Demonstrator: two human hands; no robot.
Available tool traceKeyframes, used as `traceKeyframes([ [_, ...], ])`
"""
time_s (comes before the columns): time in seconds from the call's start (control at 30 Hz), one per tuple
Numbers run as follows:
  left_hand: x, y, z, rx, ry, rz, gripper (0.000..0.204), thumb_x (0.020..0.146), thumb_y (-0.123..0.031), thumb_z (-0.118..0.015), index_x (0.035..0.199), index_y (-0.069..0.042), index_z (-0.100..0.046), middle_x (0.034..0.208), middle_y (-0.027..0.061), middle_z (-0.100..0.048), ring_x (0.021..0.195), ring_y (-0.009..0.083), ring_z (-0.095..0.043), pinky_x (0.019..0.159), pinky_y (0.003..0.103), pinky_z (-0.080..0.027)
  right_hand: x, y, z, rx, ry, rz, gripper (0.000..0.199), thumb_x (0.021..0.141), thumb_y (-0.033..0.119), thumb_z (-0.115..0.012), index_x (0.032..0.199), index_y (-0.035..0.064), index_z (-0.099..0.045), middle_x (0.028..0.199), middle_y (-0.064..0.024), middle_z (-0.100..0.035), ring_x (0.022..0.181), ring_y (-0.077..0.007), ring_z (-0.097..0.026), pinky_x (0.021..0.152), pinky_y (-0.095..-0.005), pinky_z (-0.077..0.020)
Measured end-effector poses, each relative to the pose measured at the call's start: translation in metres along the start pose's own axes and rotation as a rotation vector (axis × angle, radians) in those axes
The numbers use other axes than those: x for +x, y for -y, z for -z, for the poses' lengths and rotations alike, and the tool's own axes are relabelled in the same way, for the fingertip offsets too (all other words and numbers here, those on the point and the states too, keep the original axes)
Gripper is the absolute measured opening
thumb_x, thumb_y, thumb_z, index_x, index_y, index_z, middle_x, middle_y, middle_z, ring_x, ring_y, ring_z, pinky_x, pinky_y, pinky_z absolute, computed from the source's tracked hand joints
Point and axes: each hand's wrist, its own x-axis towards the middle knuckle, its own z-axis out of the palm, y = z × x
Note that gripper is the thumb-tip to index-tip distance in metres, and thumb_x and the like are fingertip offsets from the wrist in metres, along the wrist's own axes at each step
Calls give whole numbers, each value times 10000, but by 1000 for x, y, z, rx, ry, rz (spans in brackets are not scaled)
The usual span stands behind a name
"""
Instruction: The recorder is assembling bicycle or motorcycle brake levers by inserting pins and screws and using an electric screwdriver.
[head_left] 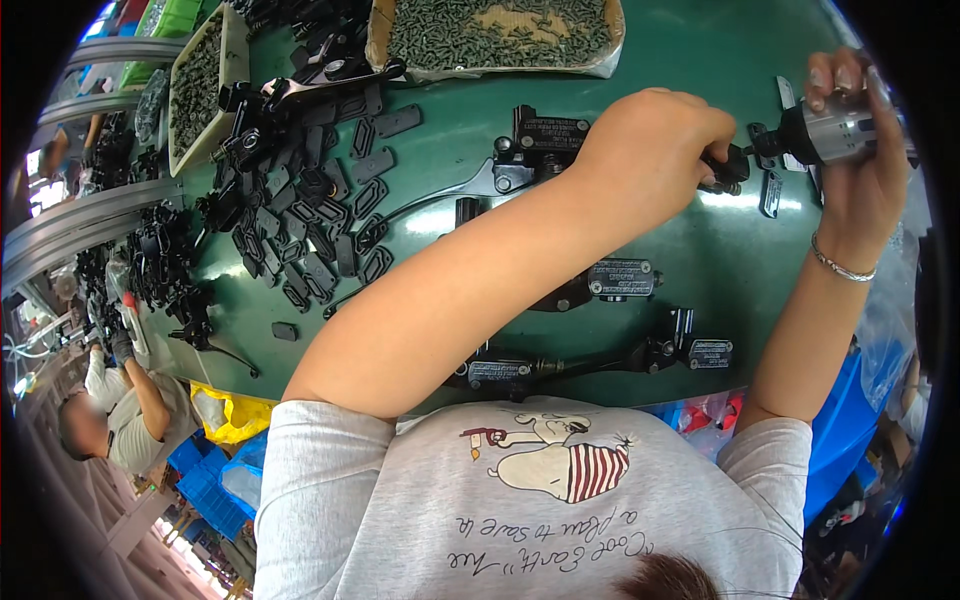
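Note:
My left hand (655, 140) reaches far across to the right, its fingers closed round a small black part (732, 168) that is largely covered by the hand. In my right hand (862, 160) is a silver and black electric screwdriver (838, 132), gripped round its body. Its black nose points left and meets, or nearly meets, the held part; the exact contact is too small to tell. Under my left forearm lies a brake lever assembly (493, 178) with a black reservoir (548, 132). Nearer my body are further brake lever assemblies with black reservoirs (622, 279).
A tray of dark screws (610, 62) stands at the back, another box of small parts (236, 62) to its left. Loose black covers and gaskets (318, 215) are heaped on the green table (420, 290). A metal rail (95, 225) and another person (140, 420) are at the left.

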Motion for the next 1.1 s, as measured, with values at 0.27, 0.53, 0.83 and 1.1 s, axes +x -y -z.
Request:
traceKeyframes([
  [0.27, -1, -3, 2, -46, 16, 20, 166, 700, -22, -730, 847, -48, -658, 835, 87, -681, 871, 320, -636, 753, 420, -511, -9, -2, -19, -32, -335, 189, 219, 946, 199, -620, 1080, 51, -531, 692, -38, -529, 596, -174, -558, 575, -276, -486],
  [0.53, 2, -11, 3, 27, 92, 55, 226, 730, -15, -764, 876, -12, -592, 945, 67, -723, 888, 253, -687, 752, 338, -561, -8, -7, 1, -64, -222, 175, 166, 968, 208, -593, 1032, 65, -536, 676, -14, -493, 567, -124, -507, 570, -263, -459],
  [0.83, 0, -12, 4, 44, 96, 73, 217, 737, 6, -750, 875, -8, -583, 950, 60, -726, 902, 239, -692, 754, 336, -563, -14, 4, -3, -143, -166, 194, 200, 950, 227, -625, 1027, 59, -548, 728, -38, -576, 642, -165, -610, 640, -293, -512],
  [1.1, -2, -8, 4, 4, 77, 76, 185, 716, -67, -747, 864, -63, -635, 875, 41, -699, 905, 307, -636, 754, 421, -512, -10, 2, 4, -117, -44, 133, 229, 949, 232, -622, 1068, 54, -541, 764, -52, -597, 705, -199, -649, 690, -316, -532],
])
